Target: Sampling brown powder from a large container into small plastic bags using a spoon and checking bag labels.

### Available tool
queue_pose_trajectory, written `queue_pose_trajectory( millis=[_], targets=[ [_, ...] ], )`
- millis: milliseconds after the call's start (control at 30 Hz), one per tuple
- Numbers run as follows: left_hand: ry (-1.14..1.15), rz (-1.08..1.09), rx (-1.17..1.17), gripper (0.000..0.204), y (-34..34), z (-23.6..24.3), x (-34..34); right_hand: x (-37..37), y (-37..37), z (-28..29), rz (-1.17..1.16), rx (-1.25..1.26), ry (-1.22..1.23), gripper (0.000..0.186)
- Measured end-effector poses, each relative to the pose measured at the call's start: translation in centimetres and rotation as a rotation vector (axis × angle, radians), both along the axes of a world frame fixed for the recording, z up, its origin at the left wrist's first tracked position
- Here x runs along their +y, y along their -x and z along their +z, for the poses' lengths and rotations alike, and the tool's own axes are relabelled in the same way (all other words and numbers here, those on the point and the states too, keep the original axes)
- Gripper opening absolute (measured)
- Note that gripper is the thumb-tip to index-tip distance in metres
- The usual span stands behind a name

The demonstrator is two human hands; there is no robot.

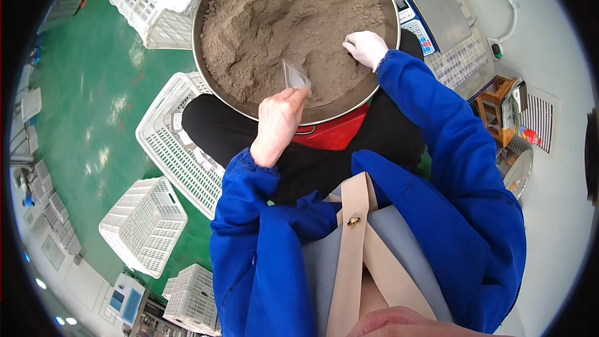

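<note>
A wide metal basin (197,43) full of grey-brown powder (299,12) is in front of me, just beyond my knees. My bare left hand (281,115) is over the near rim, its fingers pinched on a small clear plastic bag (294,76). The bag's upper part stands against the powder. At the right side of the basin, my right hand (367,48) wears a white glove. Its fingers are curled together at the powder's surface, and whatever they may hold is hidden.
A digital scale (430,6) stands on the table right of the basin. Below the basin is a red object (334,134). White plastic baskets (146,224) stand on the green floor (81,100) to the left; the basket (187,143) by my knee contains small packets. A wooden rack (496,109) is at right.
</note>
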State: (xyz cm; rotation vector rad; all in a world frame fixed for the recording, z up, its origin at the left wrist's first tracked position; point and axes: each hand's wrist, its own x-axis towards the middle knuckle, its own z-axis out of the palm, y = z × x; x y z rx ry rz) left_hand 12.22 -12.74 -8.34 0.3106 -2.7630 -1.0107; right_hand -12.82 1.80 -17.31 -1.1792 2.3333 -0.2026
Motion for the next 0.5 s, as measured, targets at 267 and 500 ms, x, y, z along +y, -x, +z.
queue_pose_trajectory(
  millis=[267, 500],
  targets=[
    [-0.036, 0.1, -0.02, 0.018, -0.7, -1.6, -1.0, -4.2, 2.9, 4.6, 0.062, -0.169, 0.185, 0.032],
    [-0.058, 0.102, -0.025, 0.02, 0.8, -0.8, -1.0, -6.4, 0.0, -8.8, -0.554, -0.897, 0.135, 0.028]
  ],
)
